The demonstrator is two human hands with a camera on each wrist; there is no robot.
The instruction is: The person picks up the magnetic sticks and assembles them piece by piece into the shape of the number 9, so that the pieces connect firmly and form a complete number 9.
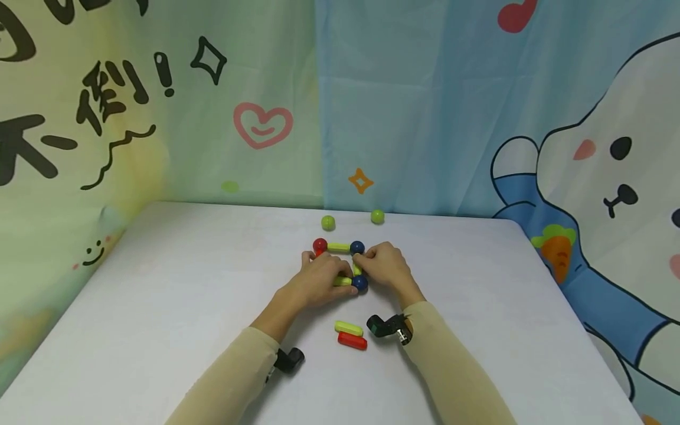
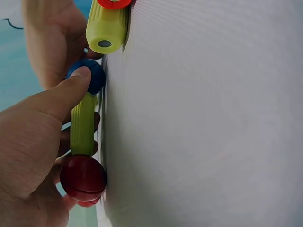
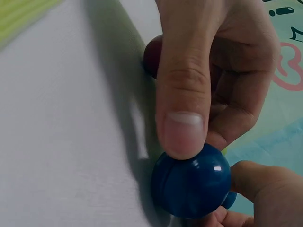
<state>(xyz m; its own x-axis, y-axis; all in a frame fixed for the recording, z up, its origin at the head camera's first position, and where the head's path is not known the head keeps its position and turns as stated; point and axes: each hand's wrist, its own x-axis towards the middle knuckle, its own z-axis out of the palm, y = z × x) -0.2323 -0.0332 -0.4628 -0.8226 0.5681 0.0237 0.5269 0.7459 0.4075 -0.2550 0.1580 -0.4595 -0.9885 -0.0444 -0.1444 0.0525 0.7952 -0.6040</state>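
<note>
A frame of magnetic building sticks and balls lies on the table between both hands. Its far side has a red ball (image 1: 320, 245), a yellow-green stick (image 1: 338, 247) and a blue ball (image 1: 358, 247). On the near side, another yellow-green stick (image 2: 83, 127) joins a nearer blue ball (image 1: 359, 283) to a second red ball (image 2: 83, 178). My left hand (image 1: 319, 280) holds this near side, thumb on the blue ball, fingers behind. With thumb and fingers, my right hand (image 1: 389, 268) pinches the yellow-green connecting stick (image 1: 357, 270) between the blue balls. Fingers partly cover the frame's left side.
A loose yellow-green stick (image 1: 348, 328) and a red stick (image 1: 352, 340) lie nearer me, between the forearms. Two green balls, a left one (image 1: 328, 222) and a right one (image 1: 378, 216), sit near the far edge of the white table (image 1: 175, 283). A printed curtain (image 1: 404, 106) hangs behind.
</note>
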